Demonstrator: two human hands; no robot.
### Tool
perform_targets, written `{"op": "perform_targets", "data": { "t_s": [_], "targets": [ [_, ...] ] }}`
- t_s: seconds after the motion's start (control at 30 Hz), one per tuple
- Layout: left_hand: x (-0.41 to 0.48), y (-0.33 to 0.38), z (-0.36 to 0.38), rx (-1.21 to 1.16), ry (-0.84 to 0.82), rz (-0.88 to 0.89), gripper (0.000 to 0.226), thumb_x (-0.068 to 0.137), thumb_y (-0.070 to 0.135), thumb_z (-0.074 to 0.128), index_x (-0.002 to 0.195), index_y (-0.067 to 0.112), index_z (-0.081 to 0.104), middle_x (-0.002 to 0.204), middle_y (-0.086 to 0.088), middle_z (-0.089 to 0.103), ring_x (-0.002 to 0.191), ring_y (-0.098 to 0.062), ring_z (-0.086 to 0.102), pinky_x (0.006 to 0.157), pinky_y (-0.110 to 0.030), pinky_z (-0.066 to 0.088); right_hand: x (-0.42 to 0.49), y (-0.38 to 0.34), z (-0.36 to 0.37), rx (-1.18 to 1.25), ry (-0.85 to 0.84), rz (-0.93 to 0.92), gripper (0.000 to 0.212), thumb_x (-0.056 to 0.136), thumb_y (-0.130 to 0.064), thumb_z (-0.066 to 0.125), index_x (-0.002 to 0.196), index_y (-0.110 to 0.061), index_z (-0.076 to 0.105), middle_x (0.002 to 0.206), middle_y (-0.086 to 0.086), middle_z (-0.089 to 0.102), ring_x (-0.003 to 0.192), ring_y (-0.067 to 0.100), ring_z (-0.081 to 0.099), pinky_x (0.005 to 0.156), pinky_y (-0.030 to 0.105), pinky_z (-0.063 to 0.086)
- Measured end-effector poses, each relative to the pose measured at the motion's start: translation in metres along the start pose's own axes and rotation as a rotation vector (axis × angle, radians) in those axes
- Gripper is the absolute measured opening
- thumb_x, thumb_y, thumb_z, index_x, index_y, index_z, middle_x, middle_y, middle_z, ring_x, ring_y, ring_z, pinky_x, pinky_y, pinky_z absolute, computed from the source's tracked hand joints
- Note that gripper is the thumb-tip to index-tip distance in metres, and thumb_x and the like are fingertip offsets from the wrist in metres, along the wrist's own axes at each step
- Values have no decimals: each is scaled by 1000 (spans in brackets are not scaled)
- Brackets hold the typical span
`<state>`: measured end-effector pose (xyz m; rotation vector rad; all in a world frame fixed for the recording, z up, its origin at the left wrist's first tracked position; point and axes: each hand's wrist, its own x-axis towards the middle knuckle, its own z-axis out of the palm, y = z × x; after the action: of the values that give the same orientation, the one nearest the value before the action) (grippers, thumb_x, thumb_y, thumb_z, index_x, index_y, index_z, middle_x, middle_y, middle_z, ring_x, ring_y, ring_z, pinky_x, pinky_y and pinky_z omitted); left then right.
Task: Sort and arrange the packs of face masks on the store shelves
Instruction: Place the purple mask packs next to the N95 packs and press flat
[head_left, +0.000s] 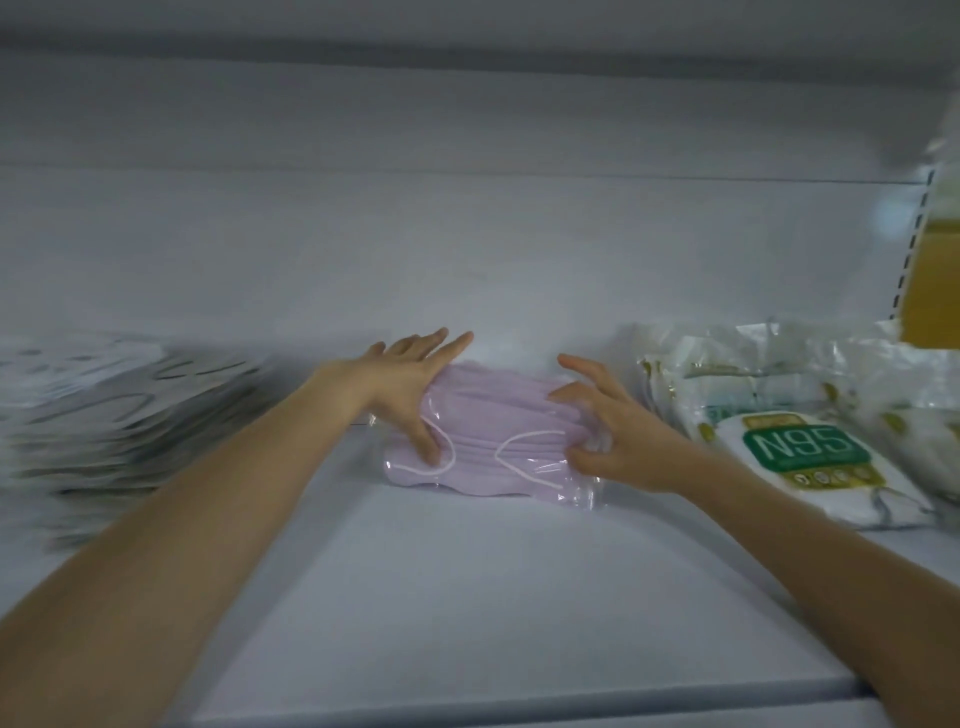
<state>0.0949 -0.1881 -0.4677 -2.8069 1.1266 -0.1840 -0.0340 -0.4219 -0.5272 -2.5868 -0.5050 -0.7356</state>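
A clear plastic pack of lilac face masks (493, 431) with white ear loops lies on the white shelf (467, 597), near the back middle. My left hand (415, 384) is at the pack's left end, its fingers straight and reaching past the back edge, its thumb pressing on the front. At the pack's right end, my right hand (613, 431) grips with curled fingers over the top and the thumb on the crinkled plastic.
A blurred stack of white mask packs (104, 431) sits at the left of the shelf. White and green N95 packs (800, 452) lie at the right, with more clear bags behind them. A yellow-brown box (930, 270) stands at the far right. The shelf's back panel (467, 249) is close behind.
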Motion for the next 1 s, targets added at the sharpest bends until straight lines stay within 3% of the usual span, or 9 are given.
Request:
{"op": "perform_targets", "data": {
  "t_s": [0.13, 0.23, 0.4, 0.47, 0.6, 0.73, 0.87, 0.93, 1.0],
  "targets": [
    [24, 10, -11, 186, -99, 71, 140, 53, 61, 82, 144, 38, -22, 158, 10, -11, 146, -18, -7, 117, -45, 0, 2, 5, 1, -39, 8, -38, 45, 76, 2, 69, 117, -12, 54, 141, -4, 19, 119, 11, 40, 90, -2, 26],
    [34, 16, -14, 233, -140, 110, 137, 53, 59, 82, 148, 36, -14, 159, 8, 5, 147, -16, -1, 116, -43, 2, 2, 8, 1, -23, 3, -55, 44, 76, 2, 68, 113, -17, 54, 141, -4, 20, 122, 10, 39, 91, -4, 23],
    [43, 19, -15, 225, -144, 107, 123, 49, 58, 84, 146, 37, 12, 139, -1, 32, 135, -26, 32, 111, -41, 27, 3, 8, 1, -11, 5, -83, 42, 72, -12, 62, 107, -30, 47, 142, -1, 22, 120, -4, 33, 91, -4, 24],
    [41, 18, -13, 156, -150, 92, 105, 50, 55, 86, 136, 34, 30, 127, 0, 33, 126, -26, 38, 106, -40, 34, 3, 9, 1, 3, 14, -54, 42, 72, -10, 62, 104, -32, 46, 141, 0, 24, 122, -1, 34, 90, -5, 23],
    [33, 16, -8, -42, -98, 91, 91, 55, 46, 87, 129, 32, 38, 121, 6, 48, 109, -20, 48, 95, -32, 41, 3, 15, 0, 47, 26, 122, 49, 76, 6, 67, 112, -23, 49, 145, 7, 23, 120, 21, 44, 79, -4, 28],
    [14, 7, 3, -222, 146, 72, 95, 55, 49, 86, 133, 34, 34, 102, 3, 52, 97, -19, 51, 79, -28, 40, 4, 20, 2, 217, 50, 279, 57, 75, 11, 66, 123, -14, 46, 131, 3, 33, 119, 7, 32, 83, -9, 22],
    [-11, -10, 17, -553, 323, 47, 94, 57, 46, 87, 135, 39, 35, 96, 2, 49, 88, -11, 50, 80, -25, 40, -1, 16, 1, 457, -1, 277, 55, 63, -3, 62, 115, -14, 48, 102, 1, 59, 83, -6, 58, 71, 7, 45],
    [-19, -18, 31, -708, 328, 0, 88, 55, 46, 88, 129, 37, 41, 83, 6, 49, 73, -7, 50, 70, -21, 40, -4, 14, 1, 510, 4, 280, 55, 65, 0, 64, 117, -9, 47, 102, 5, 60, 81, -6, 59, 71, 9, 46],
    [-22, -21, 44, -874, 252, -18, 83, 49, 45, 89, 120, 34, 47, 98, 10, 58, 90, -6, 58, 78, -17, 45, -4, 11, 2, 514, 24, 260, 61, 59, -8, 64, 118, -6, 47, 98, 2, 60, 80, -6, 59, 69, 7, 45]
  ]
}}
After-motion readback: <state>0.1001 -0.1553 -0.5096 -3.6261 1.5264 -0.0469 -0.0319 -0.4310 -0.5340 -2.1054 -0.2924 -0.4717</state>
